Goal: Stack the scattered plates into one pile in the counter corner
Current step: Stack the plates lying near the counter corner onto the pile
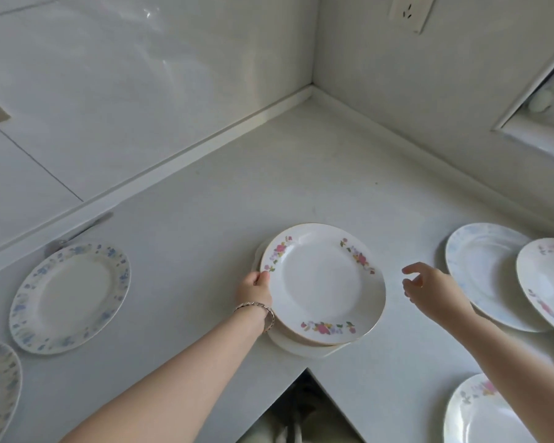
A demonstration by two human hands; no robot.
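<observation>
Head view. The left hand (255, 290) was recorded gripping the left rim of a round white china plate with pink flowers and a gilt edge (320, 282). This plate topped a short, unevenly seated pile (301, 348). How many plates were held could not be told. The right hand (429, 289) was held apart to the right, fingers loosely curled, nothing gripped.

The pile was located near the inner front edge of the white counter (269, 174), well short of the corner.

Risk judged: with one rim gripped, the offset lower plates could be dragged over that edge, since glazed faces probably slide.

Every plate was seen empty:
- a blue-flowered plate (68, 298) at left
- a pale blue plate (483, 270) at right, overlapped by another pink-flowered plate (547, 282)
</observation>
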